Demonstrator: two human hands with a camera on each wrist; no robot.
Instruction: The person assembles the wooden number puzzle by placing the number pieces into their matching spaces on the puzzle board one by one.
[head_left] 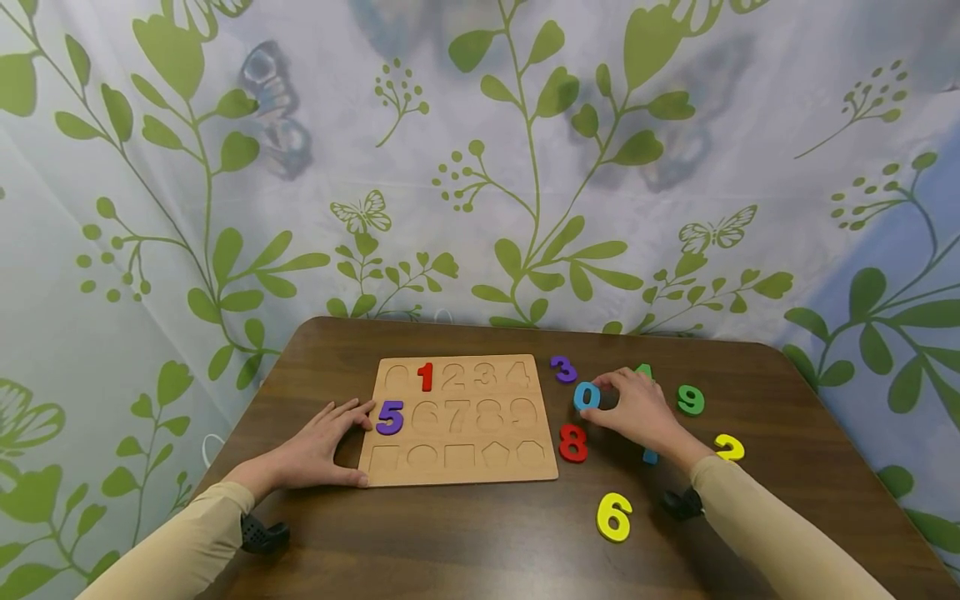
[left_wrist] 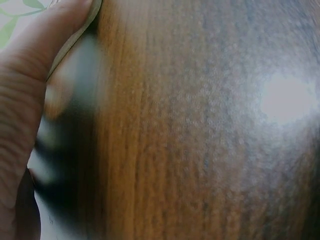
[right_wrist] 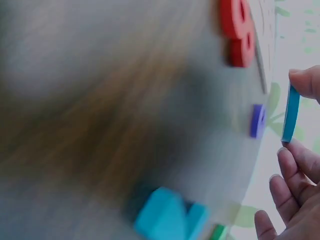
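Observation:
A blue number 0 (head_left: 587, 396) is pinched between the thumb and fingers of my right hand (head_left: 633, 412), raised off the table to the right of the board. The right wrist view shows this blue 0 (right_wrist: 291, 112) edge-on, thumb at one end and fingertips at the other. My left hand (head_left: 318, 450) rests at the left edge of the wooden number board (head_left: 480, 476), fingers and thumb spread against it. In the left wrist view the thumb (left_wrist: 45, 37) touches the board's edge. A red 1 (head_left: 426, 377) and a purple 5 (head_left: 391, 417) sit on the board.
Right of the board lie a purple 3 (head_left: 563, 368), red 8 (head_left: 573, 443), yellow 6 (head_left: 614, 517), green 9 (head_left: 690, 400) and yellow 2 (head_left: 729, 447). A green piece (head_left: 643, 370) and a blue piece (head_left: 650, 456) are partly hidden by my right hand and forearm. A patterned curtain (head_left: 420, 250) hangs behind.

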